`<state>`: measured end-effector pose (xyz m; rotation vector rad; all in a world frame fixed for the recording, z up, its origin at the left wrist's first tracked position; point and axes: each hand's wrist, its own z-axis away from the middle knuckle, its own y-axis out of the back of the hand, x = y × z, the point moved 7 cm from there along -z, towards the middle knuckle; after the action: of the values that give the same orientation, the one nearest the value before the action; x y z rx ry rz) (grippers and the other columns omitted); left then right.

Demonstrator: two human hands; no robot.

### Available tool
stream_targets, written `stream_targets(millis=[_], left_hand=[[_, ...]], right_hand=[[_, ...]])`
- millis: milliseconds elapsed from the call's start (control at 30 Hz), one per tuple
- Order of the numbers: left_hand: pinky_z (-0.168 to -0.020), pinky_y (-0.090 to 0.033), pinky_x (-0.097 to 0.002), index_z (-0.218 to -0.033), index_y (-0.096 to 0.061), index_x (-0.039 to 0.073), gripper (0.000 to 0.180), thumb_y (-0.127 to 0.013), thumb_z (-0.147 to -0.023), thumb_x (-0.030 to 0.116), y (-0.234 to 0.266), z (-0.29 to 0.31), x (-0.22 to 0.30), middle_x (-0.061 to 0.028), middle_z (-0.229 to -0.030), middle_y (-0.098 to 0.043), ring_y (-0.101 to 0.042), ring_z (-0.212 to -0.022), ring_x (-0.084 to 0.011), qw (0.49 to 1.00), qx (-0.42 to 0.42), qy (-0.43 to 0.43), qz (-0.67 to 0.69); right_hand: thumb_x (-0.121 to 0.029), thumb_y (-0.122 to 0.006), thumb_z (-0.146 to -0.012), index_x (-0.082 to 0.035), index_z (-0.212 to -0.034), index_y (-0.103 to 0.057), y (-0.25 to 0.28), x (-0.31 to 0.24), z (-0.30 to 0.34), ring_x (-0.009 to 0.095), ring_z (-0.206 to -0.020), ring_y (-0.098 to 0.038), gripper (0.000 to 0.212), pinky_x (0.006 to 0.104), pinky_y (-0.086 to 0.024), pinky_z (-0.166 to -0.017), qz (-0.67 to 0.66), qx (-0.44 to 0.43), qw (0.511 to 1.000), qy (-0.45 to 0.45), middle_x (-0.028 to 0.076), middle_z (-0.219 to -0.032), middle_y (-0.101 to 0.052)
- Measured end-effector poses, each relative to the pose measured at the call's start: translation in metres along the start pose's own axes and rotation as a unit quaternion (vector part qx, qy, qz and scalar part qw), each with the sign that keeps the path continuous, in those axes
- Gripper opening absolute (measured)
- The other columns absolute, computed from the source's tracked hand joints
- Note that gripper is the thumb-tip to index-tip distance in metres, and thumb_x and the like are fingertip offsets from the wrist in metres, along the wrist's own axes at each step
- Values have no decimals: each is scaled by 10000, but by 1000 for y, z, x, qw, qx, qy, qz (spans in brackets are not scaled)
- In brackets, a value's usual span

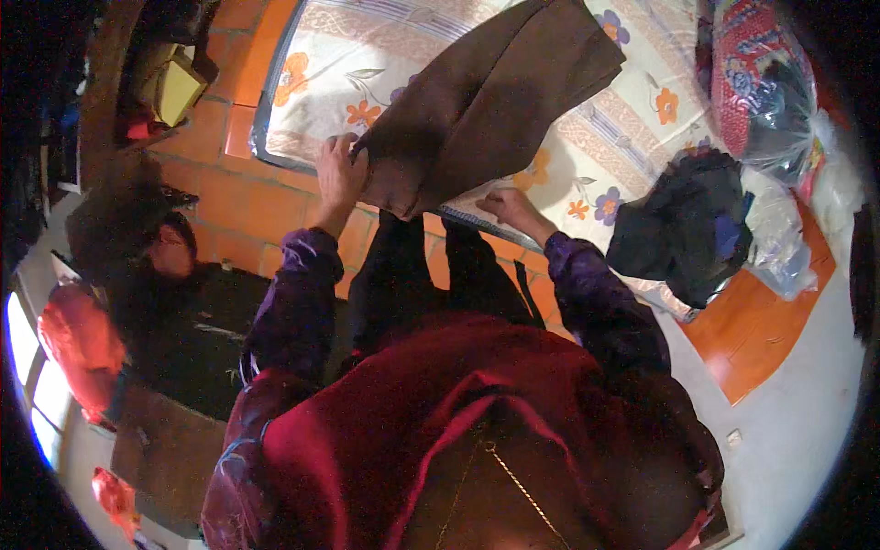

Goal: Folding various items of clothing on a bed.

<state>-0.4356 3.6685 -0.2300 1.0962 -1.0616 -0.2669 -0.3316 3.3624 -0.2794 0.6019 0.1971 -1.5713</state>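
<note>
A long brown garment (477,110) lies over the flower-printed cover (321,55), with folds running along its length; whether it is trousers I cannot tell. My left hand (342,172) is closed on the near left corner of this garment. Just right of its near edge, my right hand (516,209) is low over the cover's dark border. Its fingers are curled together, and anything in them is too small to make out.
To the right is a dark heap of clothing (683,225) beside a clear plastic bag (784,234). A full plastic bag (779,110) stands behind them. Orange floor tiles (247,215) show at left, near a yellow box (181,87). A red bag (81,344) is farther left.
</note>
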Motion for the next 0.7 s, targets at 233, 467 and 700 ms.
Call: stream_targets(millis=[233,467,700], left_hand=[[-751,-434,-423,-987,-584,64,429,-651,-662,336,-50,-1,-40,-163,-908,-609,-568,-877,-327,957,-270,80,-69],[-625,-472,-287,-855,-627,-12,231,-653,-668,121,-26,-9,-27,-132,-787,-632,-616,-703,-198,964,-207,-165,13],[-607,-421,-233,-767,-560,44,97,-610,-717,110,-4,-2,0,-12,-643,-526,-512,-612,-107,896,-292,246,226]], right_hand=[[-399,-597,-788,-66,-1105,-458,-82,2,-24,160,-796,-556,481,301,-470,-670,-508,-59,859,-22,48,-1042,-532],[-261,-639,-771,-74,-1123,-423,-103,-10,-36,277,-916,-514,454,413,-416,-796,-653,16,756,35,80,-1121,-451],[-93,-463,-852,42,-1145,-415,-85,-38,-16,270,-987,-539,327,461,-479,-809,-746,0,631,212,143,-1108,-497]])
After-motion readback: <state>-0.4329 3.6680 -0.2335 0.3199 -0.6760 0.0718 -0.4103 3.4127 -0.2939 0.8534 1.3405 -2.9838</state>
